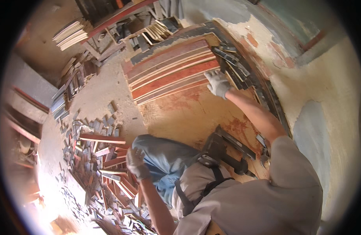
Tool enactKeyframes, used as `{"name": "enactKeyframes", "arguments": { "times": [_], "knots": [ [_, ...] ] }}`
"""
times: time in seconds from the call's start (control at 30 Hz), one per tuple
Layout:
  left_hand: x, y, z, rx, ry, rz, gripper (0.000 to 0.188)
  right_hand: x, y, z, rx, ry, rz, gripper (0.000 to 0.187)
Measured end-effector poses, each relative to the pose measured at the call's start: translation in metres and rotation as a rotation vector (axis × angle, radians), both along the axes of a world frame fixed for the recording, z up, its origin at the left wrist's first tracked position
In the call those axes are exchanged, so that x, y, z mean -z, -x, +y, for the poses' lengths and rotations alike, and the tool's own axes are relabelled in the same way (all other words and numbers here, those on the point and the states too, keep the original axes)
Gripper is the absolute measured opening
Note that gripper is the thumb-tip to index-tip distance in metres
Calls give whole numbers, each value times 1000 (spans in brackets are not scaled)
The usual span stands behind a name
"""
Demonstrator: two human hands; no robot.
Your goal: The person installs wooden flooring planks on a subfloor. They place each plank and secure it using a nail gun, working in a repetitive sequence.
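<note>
My right hand point(217, 83), in a pale work glove, is over the right ends of several long wooden strips point(168, 72). Its fingers are stretched out, with nothing visible in them. The strips, red, brown and pale-edged, lie side by side on a large wooden board point(168, 115). My left hand point(136, 162), gloved too, is beside my bent knee and next to a heap of wood offcuts point(114, 164). Its fingers point up and look apart, and I see nothing held. A black tool resembling a nail gun point(217, 150) lies on the board near my lap.
Short dark wood pieces point(231, 64) are piled at the board's right edge, near a peeling wall point(317, 86). A stack of pale slats point(72, 34) is at the far left. More slats point(161, 29) lie beyond the board. Small blocks point(104, 125) litter the floor at left.
</note>
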State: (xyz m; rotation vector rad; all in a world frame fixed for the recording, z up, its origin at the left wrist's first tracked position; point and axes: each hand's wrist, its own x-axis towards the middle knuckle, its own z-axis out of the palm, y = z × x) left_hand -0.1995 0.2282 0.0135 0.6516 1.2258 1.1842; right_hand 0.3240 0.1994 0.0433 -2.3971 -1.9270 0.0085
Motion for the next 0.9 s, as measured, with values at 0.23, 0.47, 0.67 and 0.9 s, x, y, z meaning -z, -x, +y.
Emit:
{"name": "enactKeyframes", "arguments": {
  "times": [0.23, 0.47, 0.67, 0.9],
  "knots": [
    [-34, -62, -14, 134, -36, 176, 50, 21, -16, 102, -67, 196, -129, 52],
    [-22, -63, -16, 160, -20, 184, 47, -14, -23, 104, -77, 310, 42, 63],
    [-26, -79, 13, 178, -205, 431, 56, -8, 13, 44, -279, -31, 64, 41],
    [24, -110, 54, 138, -420, 905, 80, 31, 20, -66, -250, -164, 271, 37]
  ]
}}
